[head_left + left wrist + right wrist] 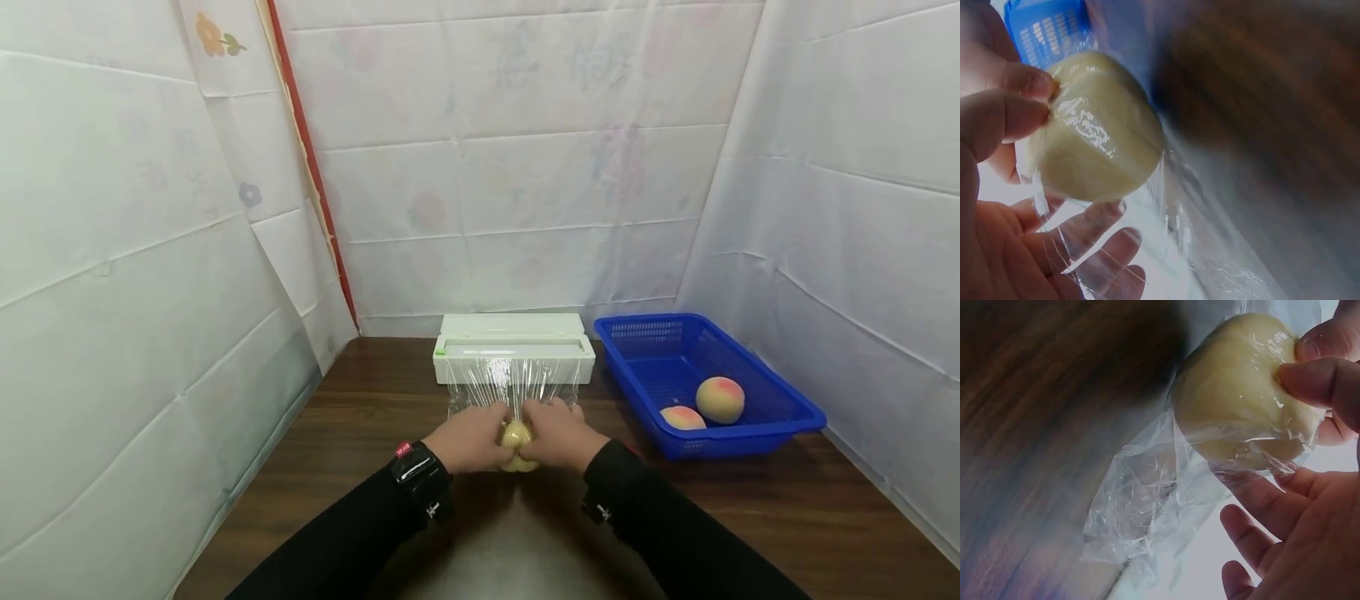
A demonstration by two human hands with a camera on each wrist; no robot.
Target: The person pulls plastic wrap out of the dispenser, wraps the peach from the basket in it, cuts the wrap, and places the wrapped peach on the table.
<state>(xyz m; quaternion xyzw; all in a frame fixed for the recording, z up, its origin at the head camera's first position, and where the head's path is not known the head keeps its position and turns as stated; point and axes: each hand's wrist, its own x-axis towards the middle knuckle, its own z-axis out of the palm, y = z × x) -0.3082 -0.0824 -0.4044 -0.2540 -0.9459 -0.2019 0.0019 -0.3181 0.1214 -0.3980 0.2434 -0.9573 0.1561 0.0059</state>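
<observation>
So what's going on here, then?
A person is handling a round yellowish fruit, gripping it between the left hand and right hand. Clear film is drawn over it and stretches back to a white box on the table, apparently not cut off yet. To the right, a blue basket holds two pinkish-yellow fruits.

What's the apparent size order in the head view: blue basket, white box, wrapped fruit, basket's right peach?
1. Blue basket
2. White box
3. Right peach and wrapped fruit: unranked, the fruit is partly hidden.
</observation>
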